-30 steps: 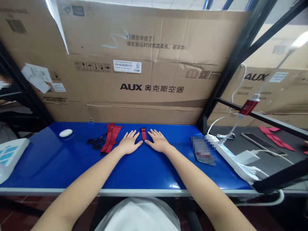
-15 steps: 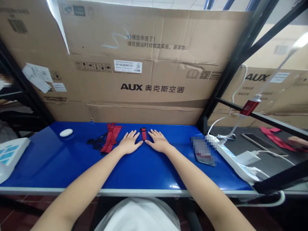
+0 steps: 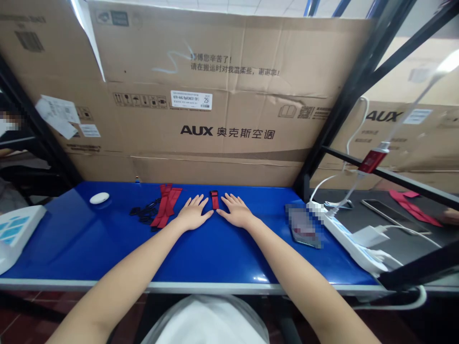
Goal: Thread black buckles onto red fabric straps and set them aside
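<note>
My left hand (image 3: pixel 194 213) lies flat on the blue tabletop (image 3: pixel 215 258), fingers spread and nothing in it. Likewise my right hand (image 3: pixel 234 211) rests palm down with its fingers apart. Between the two hands is a short red strap with a black buckle (image 3: pixel 214 200), close to both thumbs. Left of my left hand lies a small pile of red straps (image 3: pixel 167 206). Beside that pile sits a tangle of black buckles (image 3: pixel 146 211), whose single pieces are hard to make out.
A cardboard panel (image 3: pixel 229 155) stands along the back edge. To the right are a blurred-out phone-like object (image 3: pixel 304 227) and a white power strip (image 3: pixel 349 241) with plugs. A white oval object (image 3: pixel 99 198) and a white device (image 3: pixel 21 234) are at the left. A black metal frame (image 3: pixel 324 129) rises on the right.
My hands and the straps stay where they were; the view has shifted very slightly. At the far right, another person's hand has drawn back toward the picture's edge.
</note>
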Available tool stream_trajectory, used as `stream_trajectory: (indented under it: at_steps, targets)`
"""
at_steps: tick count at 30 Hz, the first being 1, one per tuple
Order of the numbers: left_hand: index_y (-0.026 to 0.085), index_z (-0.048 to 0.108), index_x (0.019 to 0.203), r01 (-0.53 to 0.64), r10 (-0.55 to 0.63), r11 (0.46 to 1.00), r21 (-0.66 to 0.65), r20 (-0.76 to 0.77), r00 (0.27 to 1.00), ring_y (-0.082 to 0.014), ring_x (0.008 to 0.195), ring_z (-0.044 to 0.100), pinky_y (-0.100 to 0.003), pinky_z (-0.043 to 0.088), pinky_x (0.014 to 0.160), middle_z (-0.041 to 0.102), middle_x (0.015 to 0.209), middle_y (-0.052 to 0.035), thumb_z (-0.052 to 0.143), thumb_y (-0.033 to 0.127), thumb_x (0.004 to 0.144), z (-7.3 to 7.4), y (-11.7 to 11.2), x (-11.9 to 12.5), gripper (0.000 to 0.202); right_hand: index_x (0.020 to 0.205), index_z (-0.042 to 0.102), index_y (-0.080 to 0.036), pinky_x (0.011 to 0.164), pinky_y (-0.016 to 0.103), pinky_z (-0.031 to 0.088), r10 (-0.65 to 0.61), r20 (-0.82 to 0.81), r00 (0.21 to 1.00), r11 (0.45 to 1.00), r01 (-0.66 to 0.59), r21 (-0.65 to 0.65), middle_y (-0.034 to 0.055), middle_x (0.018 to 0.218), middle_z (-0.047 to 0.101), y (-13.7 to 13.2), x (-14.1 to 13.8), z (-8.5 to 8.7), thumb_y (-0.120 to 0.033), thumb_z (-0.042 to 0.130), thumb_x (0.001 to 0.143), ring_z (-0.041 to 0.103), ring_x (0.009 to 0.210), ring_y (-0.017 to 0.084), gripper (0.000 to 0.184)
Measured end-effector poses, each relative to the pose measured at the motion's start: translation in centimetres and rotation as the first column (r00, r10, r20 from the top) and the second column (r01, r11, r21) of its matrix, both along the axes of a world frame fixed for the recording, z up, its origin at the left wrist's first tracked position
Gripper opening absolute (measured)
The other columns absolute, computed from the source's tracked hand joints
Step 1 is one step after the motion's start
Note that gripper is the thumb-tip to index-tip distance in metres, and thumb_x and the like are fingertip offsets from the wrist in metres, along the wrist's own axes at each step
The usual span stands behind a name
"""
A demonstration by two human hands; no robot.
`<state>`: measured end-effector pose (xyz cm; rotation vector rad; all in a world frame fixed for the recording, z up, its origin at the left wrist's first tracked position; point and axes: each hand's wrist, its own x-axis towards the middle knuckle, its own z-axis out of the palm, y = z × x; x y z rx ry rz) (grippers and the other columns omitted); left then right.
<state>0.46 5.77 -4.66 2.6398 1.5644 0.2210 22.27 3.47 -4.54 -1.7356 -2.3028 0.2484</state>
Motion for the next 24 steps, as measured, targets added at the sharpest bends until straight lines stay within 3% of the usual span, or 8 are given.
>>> stream_trajectory:
  at_steps: [24]
  targets:
    - [0.021, 0.030, 0.152, -0.001, 0.002, 1.000, -0.022, 0.018, 1.000, -0.0257, 0.149, 0.014, -0.044, 0.011, 0.119, 0.019, 0.160, -0.0088, 0.022, 0.070, 0.090, 0.14, -0.05, -0.05, 0.078, 0.153, 0.024, -0.022, 0.120, 0.039, 0.005, -0.005, 0.008, 1.000, 1.000, 0.005, -0.014, 0.0057, 0.162, 0.013, 0.04, 0.04, -0.02, -0.075, 0.021, 0.088, 0.007, 0.150, 0.024, 0.084]
